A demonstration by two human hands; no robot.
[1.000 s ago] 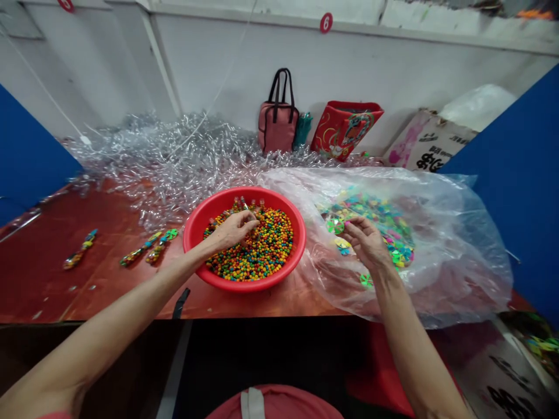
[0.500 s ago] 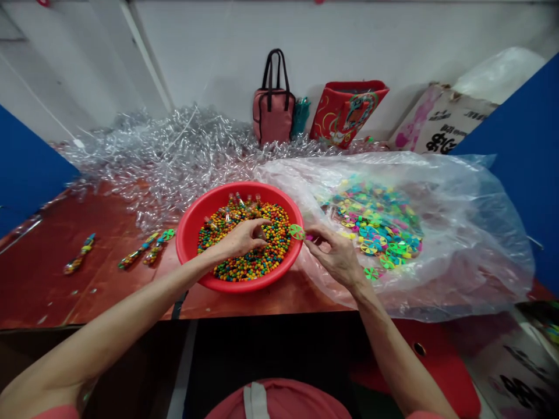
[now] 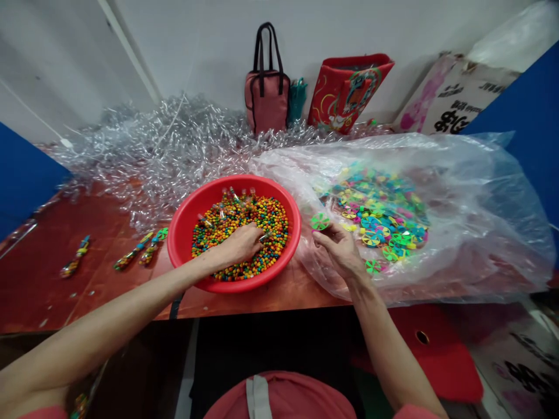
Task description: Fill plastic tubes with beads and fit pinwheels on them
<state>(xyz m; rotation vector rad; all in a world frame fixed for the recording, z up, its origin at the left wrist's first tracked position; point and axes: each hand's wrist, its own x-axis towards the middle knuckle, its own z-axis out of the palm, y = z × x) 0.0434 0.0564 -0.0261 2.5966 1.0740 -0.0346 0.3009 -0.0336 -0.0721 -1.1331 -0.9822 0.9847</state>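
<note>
My left hand is down among the small multicoloured candy-like balls in a red basin. Its fingers are closed on a clear plastic tube, whose end sticks out to the right. Several more clear tubes lie on the balls at the basin's far side. Just right of the rim, my right hand pinches a green spoked wheel between thumb and fingers. Beyond that hand, a pile of coloured plastic wheels lies on a clear plastic bag.
Filled tubes with coloured tops lie on the red tabletop at left. A heap of clear empty tubes spreads along the back. A pink bag, a red bag and a carton stand by the wall. The plastic bag covers the right side.
My left hand has closed and sunk lower into the balls with the tube. My right hand has drawn the green wheel away from the rim, to the right. The view has shifted slightly.
</note>
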